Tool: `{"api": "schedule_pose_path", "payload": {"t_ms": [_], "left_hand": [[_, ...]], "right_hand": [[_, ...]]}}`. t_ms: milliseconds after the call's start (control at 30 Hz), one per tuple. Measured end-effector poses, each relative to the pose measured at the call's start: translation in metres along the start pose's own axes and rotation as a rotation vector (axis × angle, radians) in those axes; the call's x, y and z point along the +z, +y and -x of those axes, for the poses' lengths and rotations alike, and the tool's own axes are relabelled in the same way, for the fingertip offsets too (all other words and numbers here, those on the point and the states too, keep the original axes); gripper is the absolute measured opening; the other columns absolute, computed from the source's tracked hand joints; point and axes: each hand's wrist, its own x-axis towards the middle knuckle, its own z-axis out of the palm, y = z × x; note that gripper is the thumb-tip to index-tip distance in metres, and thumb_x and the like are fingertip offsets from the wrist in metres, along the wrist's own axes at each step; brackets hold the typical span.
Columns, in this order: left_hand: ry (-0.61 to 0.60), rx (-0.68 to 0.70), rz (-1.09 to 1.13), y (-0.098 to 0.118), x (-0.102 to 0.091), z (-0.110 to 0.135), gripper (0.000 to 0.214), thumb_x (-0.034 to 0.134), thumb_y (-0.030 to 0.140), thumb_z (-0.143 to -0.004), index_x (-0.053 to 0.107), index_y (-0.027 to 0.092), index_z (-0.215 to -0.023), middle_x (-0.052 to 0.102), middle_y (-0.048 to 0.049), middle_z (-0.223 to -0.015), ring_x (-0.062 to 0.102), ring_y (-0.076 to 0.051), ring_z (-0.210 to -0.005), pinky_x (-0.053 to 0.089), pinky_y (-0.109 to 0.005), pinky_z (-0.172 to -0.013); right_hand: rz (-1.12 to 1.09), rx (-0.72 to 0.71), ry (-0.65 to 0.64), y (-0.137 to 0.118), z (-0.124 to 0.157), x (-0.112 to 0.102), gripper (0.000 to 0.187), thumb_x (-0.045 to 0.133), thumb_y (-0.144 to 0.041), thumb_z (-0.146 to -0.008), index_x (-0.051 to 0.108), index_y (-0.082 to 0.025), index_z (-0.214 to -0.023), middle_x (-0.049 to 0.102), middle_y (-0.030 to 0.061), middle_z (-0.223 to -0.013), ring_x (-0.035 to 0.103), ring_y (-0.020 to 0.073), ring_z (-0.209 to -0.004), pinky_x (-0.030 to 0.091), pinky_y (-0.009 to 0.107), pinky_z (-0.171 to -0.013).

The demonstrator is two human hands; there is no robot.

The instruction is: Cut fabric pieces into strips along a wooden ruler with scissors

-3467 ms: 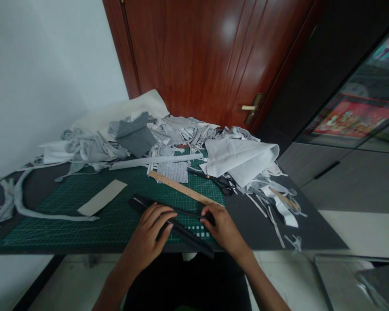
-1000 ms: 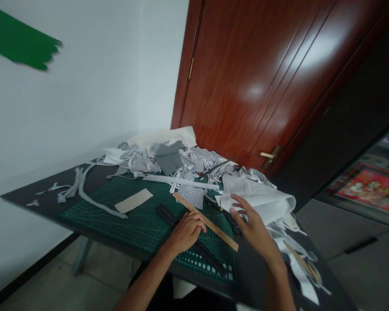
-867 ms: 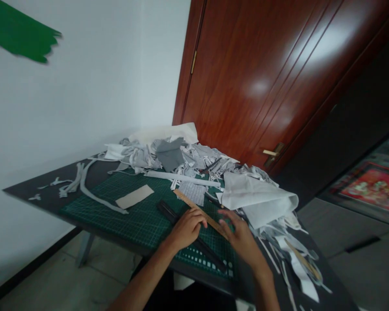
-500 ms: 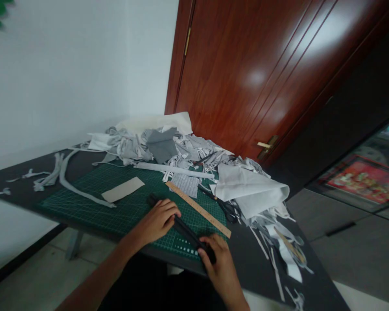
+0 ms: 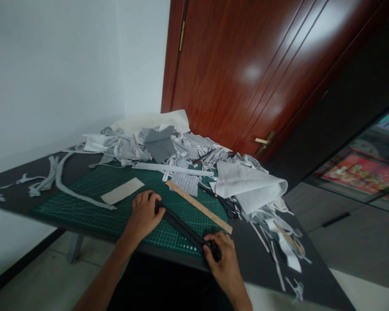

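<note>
A long, narrow black strip (image 5: 183,226), soft-looking and perhaps rolled or folded cloth, lies aslant over the front of the green cutting mat (image 5: 90,183). My left hand (image 5: 144,216) grips its far end with thumb and fingers. At the near end, my right hand (image 5: 223,255) is closed around the strip, which bunches up there. Just beyond the strip is a wooden ruler (image 5: 199,207), roughly parallel to it and touched by neither hand. A beige rectangular piece (image 5: 122,191) rests on the mat to the left of my left hand.
Grey and white fabric scraps (image 5: 194,147) are heaped along the back of the dark table (image 5: 246,259). Black-handled scissors (image 5: 230,208) lie right of the ruler, partly under white cloth (image 5: 246,181). Pale strips (image 5: 81,198) curve across the left side. A wooden door (image 5: 220,73) stands behind.
My left hand has slid up and left to the strip's far end, so more of the strip shows between my hands. The right hand keeps its hold. The view has shifted slightly.
</note>
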Motion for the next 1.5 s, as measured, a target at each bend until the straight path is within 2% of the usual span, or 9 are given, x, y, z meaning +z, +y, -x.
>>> {"api": "schedule_pose_path", "payload": {"t_ms": [233,367,500,700,867,1100,1300,1433,1500], "left_hand": [[-0.003,-0.043,0.076,-0.013,-0.001,-0.004,0.014,0.053,0.019,-0.084,0.062,0.023,-0.094,0.066,-0.0070,-0.098,0.057,-0.030,-0.100,0.042,-0.047,-0.094],[-0.098,-0.021,0.225,-0.019,-0.002,-0.009,0.026,0.052,0.011,-0.075,0.063,0.023,-0.096,0.066,-0.0010,-0.087,0.064,-0.023,-0.088,0.045,-0.039,-0.088],[-0.209,0.084,0.382,-0.016,-0.007,-0.012,0.034,0.054,0.014,-0.072,0.068,0.023,-0.102,0.070,-0.0010,-0.091,0.066,-0.022,-0.091,0.048,-0.034,-0.086],[-0.276,0.133,0.560,-0.011,-0.018,-0.010,0.028,0.055,0.025,-0.081,0.070,0.022,-0.105,0.071,-0.0026,-0.093,0.066,-0.021,-0.086,0.051,-0.031,-0.081],[-0.261,0.056,0.617,-0.013,-0.021,-0.010,0.027,0.060,0.042,-0.088,0.071,0.023,-0.102,0.076,-0.0048,-0.101,0.070,-0.024,-0.093,0.054,-0.033,-0.087],[-0.163,-0.043,0.615,-0.017,-0.018,-0.013,0.037,0.059,0.057,-0.087,0.072,0.024,-0.096,0.078,-0.0054,-0.102,0.071,-0.027,-0.102,0.054,-0.038,-0.097],[-0.122,-0.089,0.582,-0.019,-0.019,-0.012,0.036,0.056,0.056,-0.089,0.070,0.023,-0.093,0.076,-0.0026,-0.092,0.070,-0.024,-0.088,0.053,-0.031,-0.080],[-0.137,-0.072,0.592,-0.014,-0.022,-0.012,0.033,0.057,0.054,-0.089,0.068,0.023,-0.090,0.074,-0.0018,-0.088,0.068,-0.022,-0.080,0.052,-0.029,-0.074],[-0.137,-0.072,0.617,-0.013,-0.021,-0.011,0.031,0.057,0.053,-0.089,0.066,0.023,-0.091,0.072,-0.0011,-0.085,0.066,-0.020,-0.076,0.052,-0.029,-0.072]], "right_hand": [[-0.091,0.053,-0.023,0.006,-0.002,-0.003,0.026,0.058,-0.044,-0.100,0.070,-0.024,-0.090,0.071,0.0057,-0.092,0.065,0.0260,-0.093,0.049,0.038,-0.087],[-0.239,0.154,0.091,0.012,-0.003,-0.003,0.036,0.054,-0.051,-0.101,0.072,-0.021,-0.093,0.074,0.0058,-0.091,0.069,0.0249,-0.090,0.051,0.034,-0.085],[-0.331,0.215,0.206,0.017,-0.006,-0.005,0.043,0.053,-0.057,-0.100,0.071,-0.019,-0.089,0.074,0.0043,-0.085,0.070,0.0235,-0.084,0.053,0.030,-0.080],[-0.369,0.204,0.302,0.024,-0.006,-0.006,0.034,0.064,-0.053,-0.095,0.070,-0.020,-0.096,0.073,0.0050,-0.092,0.070,0.0240,-0.094,0.054,0.033,-0.089],[-0.330,0.155,0.331,0.026,-0.007,0.001,0.027,0.074,-0.043,-0.087,0.069,-0.021,-0.103,0.071,0.0038,-0.093,0.070,0.0235,-0.093,0.055,0.033,-0.087],[-0.227,0.075,0.222,0.014,-0.004,0.005,0.020,0.066,-0.037,-0.095,0.073,-0.022,-0.106,0.077,0.0079,-0.103,0.073,0.0257,-0.098,0.057,0.038,-0.092],[-0.064,0.023,0.221,0.009,0.006,0.014,0.028,0.061,-0.045,-0.099,0.077,-0.024,-0.111,0.077,0.0119,-0.111,0.072,0.0311,-0.107,0.057,0.048,-0.097],[-0.147,0.082,0.253,0.009,0.008,0.011,0.034,0.060,-0.051,-0.099,0.079,-0.023,-0.104,0.079,0.0120,-0.103,0.074,0.0305,-0.099,0.060,0.044,-0.091],[-0.253,0.163,0.246,0.009,0.008,0.004,0.039,0.061,-0.055,-0.097,0.080,-0.021,-0.101,0.079,0.0100,-0.093,0.075,0.0282,-0.087,0.061,0.039,-0.082]]}}
